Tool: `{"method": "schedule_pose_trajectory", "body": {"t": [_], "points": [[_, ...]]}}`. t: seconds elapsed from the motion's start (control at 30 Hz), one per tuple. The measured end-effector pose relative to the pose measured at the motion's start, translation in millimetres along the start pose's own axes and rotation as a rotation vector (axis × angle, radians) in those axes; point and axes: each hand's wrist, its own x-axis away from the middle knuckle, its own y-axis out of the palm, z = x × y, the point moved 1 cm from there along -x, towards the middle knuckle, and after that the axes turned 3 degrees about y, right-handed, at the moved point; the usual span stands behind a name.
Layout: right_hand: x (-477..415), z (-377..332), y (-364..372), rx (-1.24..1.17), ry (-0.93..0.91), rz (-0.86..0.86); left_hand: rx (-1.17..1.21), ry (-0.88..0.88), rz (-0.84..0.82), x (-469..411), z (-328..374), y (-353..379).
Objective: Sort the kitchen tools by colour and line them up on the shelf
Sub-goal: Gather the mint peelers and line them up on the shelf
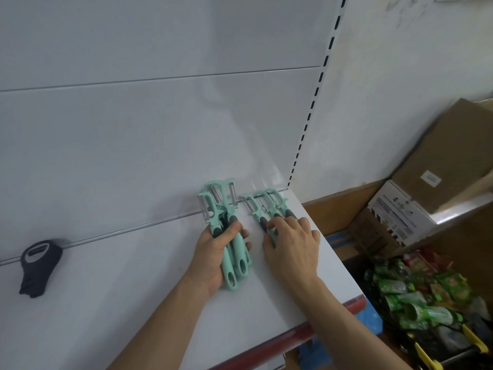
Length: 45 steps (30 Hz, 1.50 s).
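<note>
My left hand (pixel 213 252) grips a bundle of mint-green peelers (pixel 226 228) with grey grip pads, their blades pointing at the shelf's back panel. To the right, three more mint-green peelers (pixel 262 209) lie side by side on the white shelf (pixel 133 289), heads near the back edge. My right hand (pixel 292 244) lies flat over their handles, fingers straight and spread, pressing them down. A dark grey tool (pixel 40 265) with a silver oval lies alone at the shelf's far left.
The shelf's front edge carries a red strip (pixel 320 327). A slotted upright (pixel 312 108) marks the shelf's right end. Beyond it stand cardboard boxes (pixel 440 166) and a bin of green and red snack packets (pixel 421 295).
</note>
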Motion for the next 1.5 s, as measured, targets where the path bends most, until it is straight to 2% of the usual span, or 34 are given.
{"method": "schedule_pose_trajectory", "body": {"t": [0.3, 0.5, 0.7, 0.9, 1.27, 1.33, 1.4, 1.47, 1.5], "points": [[0.0, 1.1, -4.3, -0.042, 0.032, -0.028, -0.066, 0.029, -0.025, -0.7, 0.4, -3.6], [1.2, -2.6, -4.4, -0.164, 0.039, -0.014, -0.043, 0.013, -0.024, -4.6, -3.5, -7.6], [3.5, -5.0, 4.2, -0.118, -0.008, -0.010, -0.038, 0.011, -0.007, -5.9, -3.5, -8.8], [-0.1, -4.2, 1.6, -0.167, 0.058, -0.034, -0.046, 0.012, 0.001, -5.6, -4.3, -8.9], [-3.4, 5.1, 1.8, -0.121, 0.078, 0.021, -0.051, -0.009, 0.048, -2.2, -0.7, -3.2], [1.5, 0.2, -3.4, -0.192, 0.021, 0.091, -0.039, -0.017, 0.065, -1.2, 0.7, -0.6], [10.5, -11.2, -14.6, -0.408, -0.092, 0.123, -0.027, -0.017, 0.069, 0.7, 3.0, 4.0], [18.1, -23.3, -23.2, -0.603, -0.154, -0.014, -0.011, -0.027, 0.066, 3.7, 4.9, 8.8], [18.8, -26.9, -24.4, -0.624, -0.159, -0.058, -0.013, -0.030, 0.071, 4.5, 6.1, 9.1]]}}
